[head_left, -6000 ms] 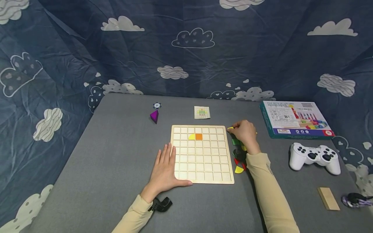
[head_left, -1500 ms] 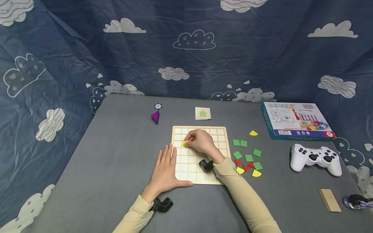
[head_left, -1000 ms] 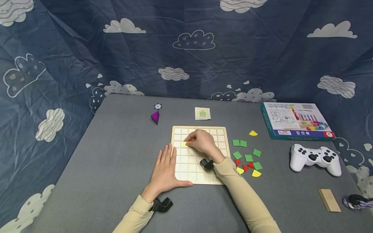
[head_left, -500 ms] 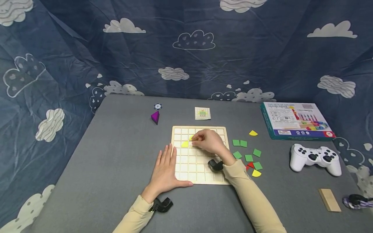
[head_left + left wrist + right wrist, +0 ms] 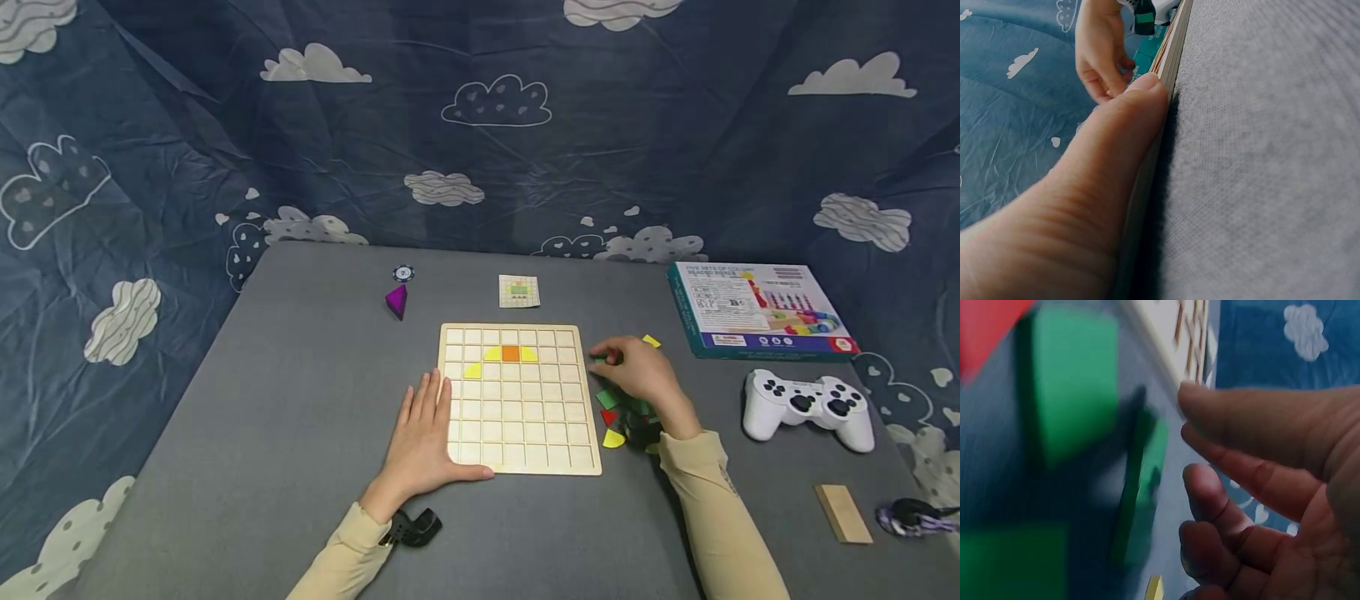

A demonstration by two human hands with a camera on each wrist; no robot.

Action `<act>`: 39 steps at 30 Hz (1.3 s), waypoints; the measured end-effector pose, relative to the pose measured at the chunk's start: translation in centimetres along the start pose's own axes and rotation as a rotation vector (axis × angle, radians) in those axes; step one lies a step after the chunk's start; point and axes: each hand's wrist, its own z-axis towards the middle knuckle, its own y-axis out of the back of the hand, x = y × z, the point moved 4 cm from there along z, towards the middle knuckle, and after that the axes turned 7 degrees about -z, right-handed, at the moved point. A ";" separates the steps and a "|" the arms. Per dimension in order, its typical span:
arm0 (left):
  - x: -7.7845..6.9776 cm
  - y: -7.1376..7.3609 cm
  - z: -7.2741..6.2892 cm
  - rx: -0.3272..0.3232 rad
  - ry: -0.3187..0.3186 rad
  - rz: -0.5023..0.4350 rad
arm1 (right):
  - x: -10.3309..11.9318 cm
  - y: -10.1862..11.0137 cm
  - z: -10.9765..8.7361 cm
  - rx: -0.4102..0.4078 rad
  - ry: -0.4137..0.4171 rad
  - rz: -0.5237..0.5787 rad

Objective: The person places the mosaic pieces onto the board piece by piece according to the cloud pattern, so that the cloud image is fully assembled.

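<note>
My left hand (image 5: 423,433) lies flat with fingers spread on the left edge of a wooden grid board (image 5: 517,467), its thumb along the near edge, as the left wrist view also shows. On the board sit an orange square (image 5: 511,354) between two yellow quarter-circles (image 5: 492,354), plus another yellow quarter-circle (image 5: 472,372) one row nearer. My right hand (image 5: 637,367) hovers just right of the board, fingers loosely bent, thumb and index tips close together. Nothing shows between them in the right wrist view. A green tile (image 5: 1141,487) lies close beside the fingertips.
Green squares (image 5: 606,400), red triangles (image 5: 608,417) and yellow quarter-circles (image 5: 613,438) lie right of the board, partly hidden by the right hand. A pattern card (image 5: 519,292), purple pyramid (image 5: 397,302), poker chip (image 5: 403,273), box (image 5: 761,308), white game controller (image 5: 808,408) and wooden block (image 5: 843,513) stand around.
Yellow quarter-circles have been set right of the orange square and in the row below. My right hand has left the board for the loose tiles. The left hand stays put.
</note>
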 end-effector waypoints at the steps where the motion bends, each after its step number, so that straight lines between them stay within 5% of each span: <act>1: 0.0 0.0 0.0 -0.003 -0.003 0.002 | -0.3 0.1 -0.1 0.002 -0.005 -0.011; 14: 0.0 -0.1 0.1 0.008 0.010 0.005 | -1.6 0.3 -0.5 -0.003 -0.024 -0.013; 20: 0.0 -0.1 0.0 0.014 0.012 -0.006 | -0.9 0.0 -1.2 -0.092 -0.005 0.014; 26: 0.0 -0.1 -0.1 -0.004 -0.002 -0.008 | 1.6 -0.4 -1.1 -0.190 0.058 0.118; 39: 0.0 0.0 0.0 0.024 0.022 0.015 | 9.4 -4.0 1.3 -0.075 0.188 0.202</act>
